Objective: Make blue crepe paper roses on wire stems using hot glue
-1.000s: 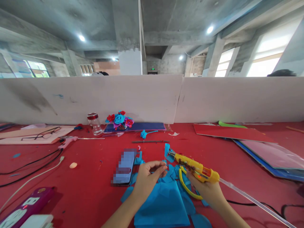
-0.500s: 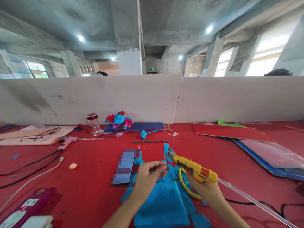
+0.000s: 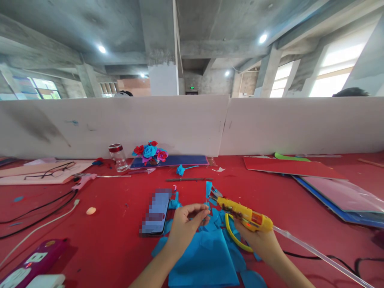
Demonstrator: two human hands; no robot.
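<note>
My left hand (image 3: 186,224) pinches a thin stem between thumb and fingertips. A small strip of blue paper (image 3: 209,188) stands upright at the stem's top. My right hand (image 3: 262,240) is wrapped round a yellow hot glue gun (image 3: 246,214), a clear glue stick (image 3: 312,246) trailing from its back. The gun's nozzle points left, close beside the stem and blue paper; whether it touches cannot be made out. Beneath both hands lie a blue folded sheet (image 3: 204,260) and several blue paper cutouts (image 3: 252,279). A yellow-handled tool (image 3: 233,237) is partly hidden under the gun.
A phone (image 3: 156,212) lies left of my hands. Farther back are a blue paper flower (image 3: 180,170), a thin rod (image 3: 189,179), a flower arrangement (image 3: 150,152) and a glass jar (image 3: 119,158). At left are a pink glue gun (image 3: 85,181) and power strip (image 3: 39,260); coloured sheets (image 3: 300,168) lie right.
Both hands keep their grips and hold nearly the same pose. The whole view has shifted very slightly.
</note>
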